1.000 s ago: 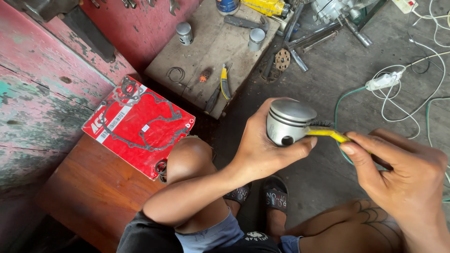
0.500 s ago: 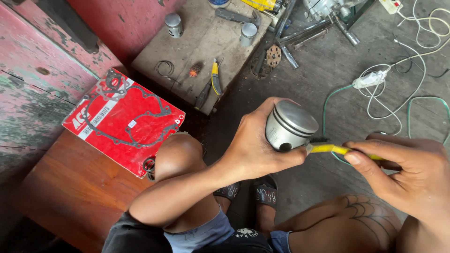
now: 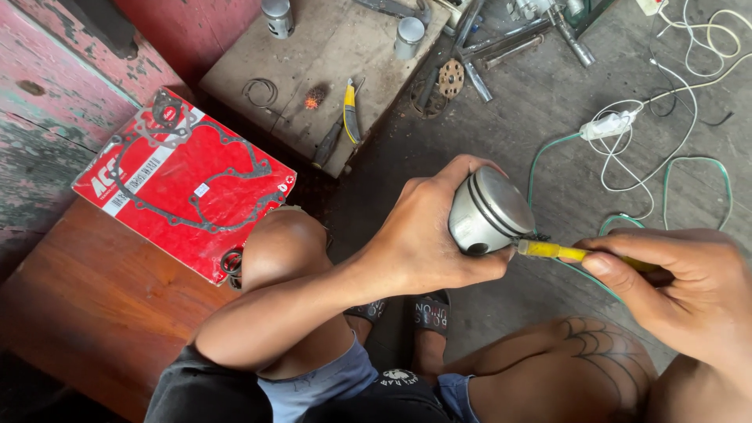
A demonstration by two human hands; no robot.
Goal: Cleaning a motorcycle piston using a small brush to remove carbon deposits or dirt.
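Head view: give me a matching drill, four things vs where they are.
Things:
1. piston
2. yellow-handled brush
3. red gasket pack
4. white power strip

Places:
A. on the concrete floor among white cables
B. in the right hand, bristles at the piston's side
C. lying at the edge of the wooden board, by the knee
D. in the grip of the left hand

Pairs: 1-D, 2-B, 3-C, 4-A

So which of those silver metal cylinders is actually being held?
The large silver piston, gripped in the left hand. The two smaller silver cylinders stand untouched on the grey board farther away.
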